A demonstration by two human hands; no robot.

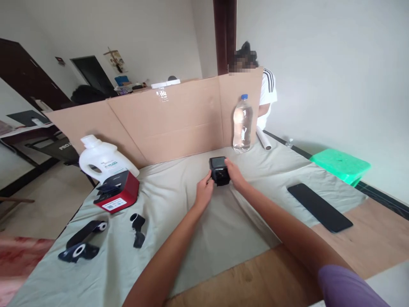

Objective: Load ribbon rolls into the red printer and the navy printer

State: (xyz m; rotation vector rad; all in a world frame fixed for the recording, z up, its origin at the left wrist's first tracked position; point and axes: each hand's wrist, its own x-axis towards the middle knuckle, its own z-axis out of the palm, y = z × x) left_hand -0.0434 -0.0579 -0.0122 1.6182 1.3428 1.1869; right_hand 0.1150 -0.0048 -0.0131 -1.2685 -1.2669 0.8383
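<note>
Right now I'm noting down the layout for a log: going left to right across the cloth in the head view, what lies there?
Black strap piece → red box → small black clip → left hand → black device → right hand → water bottle → black phone → green stool.

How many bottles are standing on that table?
2. A clear water bottle with a blue cap stands by the cardboard screen, beyond the hands. A white jug-style bottle stands at the left, behind the red box. Others may be hidden behind the screen.
</note>
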